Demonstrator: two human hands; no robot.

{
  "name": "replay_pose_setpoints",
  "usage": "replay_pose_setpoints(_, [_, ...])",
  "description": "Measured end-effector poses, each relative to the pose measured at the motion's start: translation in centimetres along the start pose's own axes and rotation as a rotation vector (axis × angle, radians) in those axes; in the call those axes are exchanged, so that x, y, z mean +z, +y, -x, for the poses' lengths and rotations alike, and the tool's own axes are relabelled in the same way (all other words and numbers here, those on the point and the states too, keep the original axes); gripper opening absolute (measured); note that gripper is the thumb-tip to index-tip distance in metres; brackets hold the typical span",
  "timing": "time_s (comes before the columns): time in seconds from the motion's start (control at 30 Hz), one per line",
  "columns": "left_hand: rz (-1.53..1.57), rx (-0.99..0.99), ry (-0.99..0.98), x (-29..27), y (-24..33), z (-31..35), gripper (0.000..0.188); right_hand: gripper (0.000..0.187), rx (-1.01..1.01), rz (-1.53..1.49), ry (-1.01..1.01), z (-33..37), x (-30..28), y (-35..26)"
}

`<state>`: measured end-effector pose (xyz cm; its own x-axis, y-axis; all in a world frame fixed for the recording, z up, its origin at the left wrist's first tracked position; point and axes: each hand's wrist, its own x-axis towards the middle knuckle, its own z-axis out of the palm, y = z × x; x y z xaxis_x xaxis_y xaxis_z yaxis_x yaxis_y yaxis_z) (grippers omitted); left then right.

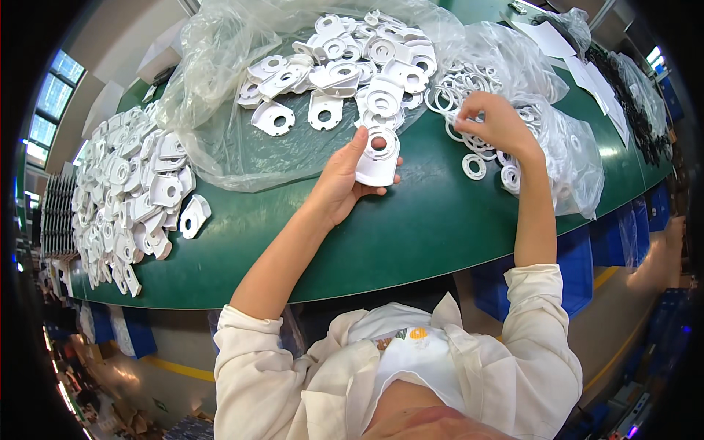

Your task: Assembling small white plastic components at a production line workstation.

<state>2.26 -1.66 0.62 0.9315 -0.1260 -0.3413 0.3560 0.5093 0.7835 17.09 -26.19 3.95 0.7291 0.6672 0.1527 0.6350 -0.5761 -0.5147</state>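
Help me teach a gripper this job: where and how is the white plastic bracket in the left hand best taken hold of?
Probably by its flat lower skirt, from below. The left hand holds the white bracket that way, thumb on one side edge, fingers behind, which leaves the round hole at the top facing up and unobstructed. The right hand is over at the white rings.

A factory assembly bench: green worktable (411, 235) heaped with identical white plastic parts (125, 191).

Two hands (345, 180), two clear bags (220, 88), countless white parts (125, 198).
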Motion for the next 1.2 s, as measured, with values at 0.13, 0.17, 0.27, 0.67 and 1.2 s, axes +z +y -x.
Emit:
replay_pose_setpoints(0.13, [-0.063,0.056,-0.003,-0.8,-0.9,-0.4,0.040,0.017,0.042,-0.167,0.214,-0.8,0.6,-2.4])
replay_pose_setpoints(0.17, [-0.092,0.069,-0.028,-0.7,-1.0,-0.4,0.041,0.018,0.045,-0.213,0.251,-0.7,0.8,-2.4])
replay_pose_setpoints(0.27, [-0.064,0.069,-0.018,-0.3,-0.9,-0.3,0.041,0.018,-0.033,-0.414,0.402,-0.9,2.5,-3.2])
replay_pose_setpoints(0.67, [-0.121,0.073,-0.108,0.0,-0.6,0.3,0.049,0.018,-0.222,-0.503,0.093,0.0,6.6,-7.0])
replay_pose_setpoints(1.2, [-0.161,0.032,-0.250,0.3,-0.6,0.4,0.054,0.014,-0.334,-0.293,0.093,0.0,7.2,-6.6])
